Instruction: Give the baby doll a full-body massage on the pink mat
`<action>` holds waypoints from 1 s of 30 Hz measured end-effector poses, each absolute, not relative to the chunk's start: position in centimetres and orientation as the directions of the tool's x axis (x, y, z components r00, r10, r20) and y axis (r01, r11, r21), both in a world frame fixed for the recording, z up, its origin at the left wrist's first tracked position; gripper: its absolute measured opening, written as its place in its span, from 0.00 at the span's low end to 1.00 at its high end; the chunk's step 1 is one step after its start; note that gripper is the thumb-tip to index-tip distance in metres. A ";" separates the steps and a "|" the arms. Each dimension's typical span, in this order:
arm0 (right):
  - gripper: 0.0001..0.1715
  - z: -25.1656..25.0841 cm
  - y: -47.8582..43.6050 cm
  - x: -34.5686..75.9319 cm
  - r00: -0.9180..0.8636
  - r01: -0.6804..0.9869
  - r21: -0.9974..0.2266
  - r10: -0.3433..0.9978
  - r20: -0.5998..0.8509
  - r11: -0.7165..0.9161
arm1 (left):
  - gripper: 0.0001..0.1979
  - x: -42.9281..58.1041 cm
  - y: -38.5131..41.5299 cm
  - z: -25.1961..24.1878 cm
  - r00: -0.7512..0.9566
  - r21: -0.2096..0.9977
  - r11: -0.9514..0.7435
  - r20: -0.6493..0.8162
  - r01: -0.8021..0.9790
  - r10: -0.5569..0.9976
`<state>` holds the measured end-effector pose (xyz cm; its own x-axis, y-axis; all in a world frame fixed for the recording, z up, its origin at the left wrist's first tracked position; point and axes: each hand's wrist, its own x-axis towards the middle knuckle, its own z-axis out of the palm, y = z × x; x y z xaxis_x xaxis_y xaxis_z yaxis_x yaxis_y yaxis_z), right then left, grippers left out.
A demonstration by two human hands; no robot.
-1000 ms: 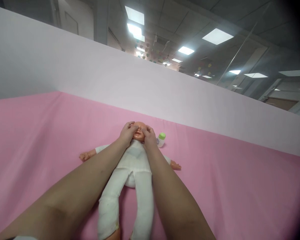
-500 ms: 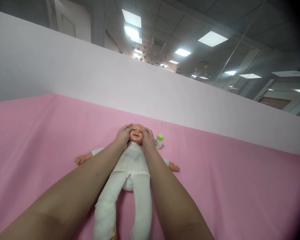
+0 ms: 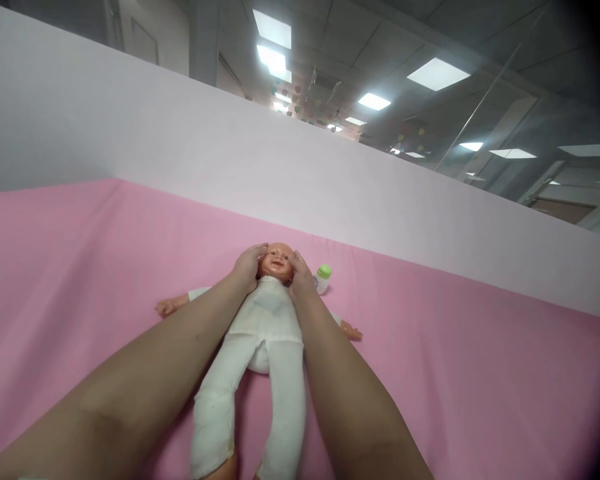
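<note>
A baby doll with a soft white cloth body lies on its back, its arms spread and its legs toward me. Around one side of its head my left hand is cupped, fingers bent along the temple. My right hand cups the opposite side, with fingertips near the doll's eye. The smiling face shows between both hands; the thumbs are mostly hidden. Just right of my right hand stands a small white bottle with a green cap, partly covered by that hand.
Pink cloth covers the surface under the doll, with some creases. A white wall or raised panel runs behind it. Beyond are ceiling lights and a glass partition.
The view has shifted slightly. Both hands stay at the doll's head; my right fingers have slid a little down and outward, so more of the forehead shows.
</note>
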<state>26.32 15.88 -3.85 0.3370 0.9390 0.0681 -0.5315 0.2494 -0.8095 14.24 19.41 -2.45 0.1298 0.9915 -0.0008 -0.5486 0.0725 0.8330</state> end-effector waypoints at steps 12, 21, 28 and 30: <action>0.41 -2.4 15.2 25.4 0.481 -0.297 -0.887 0.858 0.181 0.354 | 0.31 14.8 19.5 -2.1 0.164 0.878 0.001 0.088 -0.479 0.982; 0.26 -3.6 16.6 26.1 0.518 -0.351 -0.881 0.849 0.100 0.317 | 0.27 14.9 20.2 -2.4 0.202 0.846 0.099 0.010 -0.524 0.979; 0.32 -4.2 16.5 27.2 0.429 -0.461 -0.852 0.903 0.031 0.248 | 0.27 14.6 19.8 -2.3 0.199 0.797 0.158 -0.048 -0.583 0.979; 0.35 -4.2 16.3 27.3 0.390 -0.495 -0.838 0.920 0.020 0.228 | 0.28 14.6 19.7 -2.3 0.210 0.786 0.174 -0.057 -0.593 0.976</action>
<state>27.31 16.25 -4.21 0.3903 0.9205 0.0203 -0.4951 0.2284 -0.8383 14.59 19.72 -2.31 0.2102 0.9760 -0.0573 -0.5932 0.1739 0.7861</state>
